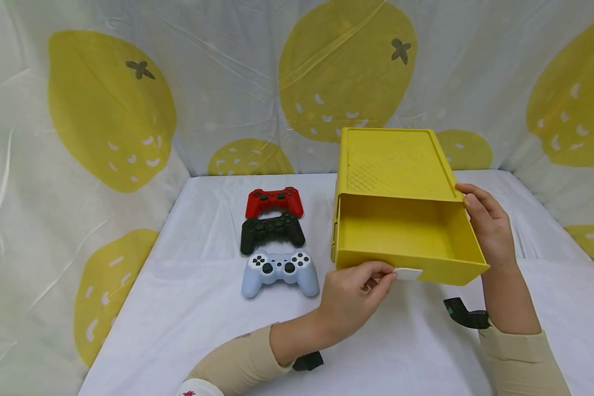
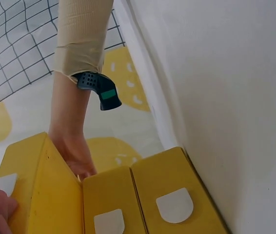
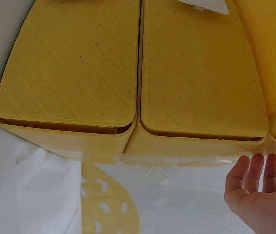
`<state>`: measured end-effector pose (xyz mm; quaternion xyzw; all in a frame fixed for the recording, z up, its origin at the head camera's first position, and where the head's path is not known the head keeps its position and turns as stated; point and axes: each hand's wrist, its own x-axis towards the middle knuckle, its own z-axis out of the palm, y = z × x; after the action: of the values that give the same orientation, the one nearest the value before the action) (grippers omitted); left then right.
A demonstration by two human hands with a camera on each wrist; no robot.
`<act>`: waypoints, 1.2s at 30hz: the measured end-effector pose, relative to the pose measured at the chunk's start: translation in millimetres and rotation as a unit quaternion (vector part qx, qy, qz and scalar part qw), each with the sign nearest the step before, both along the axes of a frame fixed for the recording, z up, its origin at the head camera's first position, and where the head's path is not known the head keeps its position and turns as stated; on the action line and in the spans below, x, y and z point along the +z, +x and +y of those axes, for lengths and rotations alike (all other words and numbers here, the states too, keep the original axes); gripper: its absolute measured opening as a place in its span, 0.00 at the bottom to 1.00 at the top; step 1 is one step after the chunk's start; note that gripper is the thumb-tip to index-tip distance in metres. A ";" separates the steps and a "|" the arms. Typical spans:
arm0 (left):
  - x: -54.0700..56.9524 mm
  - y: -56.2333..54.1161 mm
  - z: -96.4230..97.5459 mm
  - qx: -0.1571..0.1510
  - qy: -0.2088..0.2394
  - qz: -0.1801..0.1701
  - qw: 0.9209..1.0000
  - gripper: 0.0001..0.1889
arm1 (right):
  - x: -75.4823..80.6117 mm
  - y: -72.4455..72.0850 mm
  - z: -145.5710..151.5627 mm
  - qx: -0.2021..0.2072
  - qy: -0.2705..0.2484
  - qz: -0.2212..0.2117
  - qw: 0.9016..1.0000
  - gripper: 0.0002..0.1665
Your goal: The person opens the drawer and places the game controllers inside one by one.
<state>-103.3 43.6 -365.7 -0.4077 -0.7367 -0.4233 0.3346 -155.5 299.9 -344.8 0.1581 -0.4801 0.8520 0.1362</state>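
Observation:
My left hand (image 1: 351, 297) pinches the white pull tab (image 1: 410, 274) on the front of a yellow drawer (image 1: 450, 273). This top drawer stands pulled out of a yellow drawer cabinet (image 1: 396, 159), its inside showing. On the cabinet's right side rests my right hand (image 1: 492, 231), fingers near the top front corner. Seen from the right wrist, the fingertips (image 3: 270, 163) touch the cabinet's side with the fingers fairly straight. Two lower drawers (image 2: 111, 192) with white tabs are closed in the left wrist view.
Left of the cabinet, three game controllers lie in a column on the white-covered table (image 1: 178, 330): red (image 1: 293, 203), black (image 1: 249, 236) and light blue (image 1: 304, 278). A white curtain (image 1: 218, 82) printed with lemons stands behind and at both sides.

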 end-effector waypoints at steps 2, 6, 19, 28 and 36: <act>-0.4 2.0 -0.9 -0.002 -0.002 0.000 1.000 0.06 | 0.3 0.5 0.2 0.004 0.000 -0.005 1.000 0.17; -0.4 5.8 -2.4 -0.003 -0.006 0.005 1.000 0.08 | 0.6 0.8 1.0 0.023 -0.008 -0.005 1.000 0.17; -5.3 10.9 -12.6 -0.018 -0.018 -0.006 1.000 0.11 | 0.4 1.1 0.7 0.016 -0.005 -0.013 1.000 0.17; -2.1 6.9 -46.5 -0.043 0.052 0.017 0.998 0.08 | 0.8 0.6 1.2 0.030 -0.017 -0.008 0.999 0.17; 1.1 -22.3 -89.2 0.045 0.111 -0.029 0.992 0.07 | 0.9 0.3 1.1 0.028 -0.023 -0.016 0.999 0.17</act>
<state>-125.7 -45.6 -364.6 -0.3217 -0.7125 -0.4983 0.3750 -155.1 301.0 -343.8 0.1550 -0.4581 0.8686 0.1080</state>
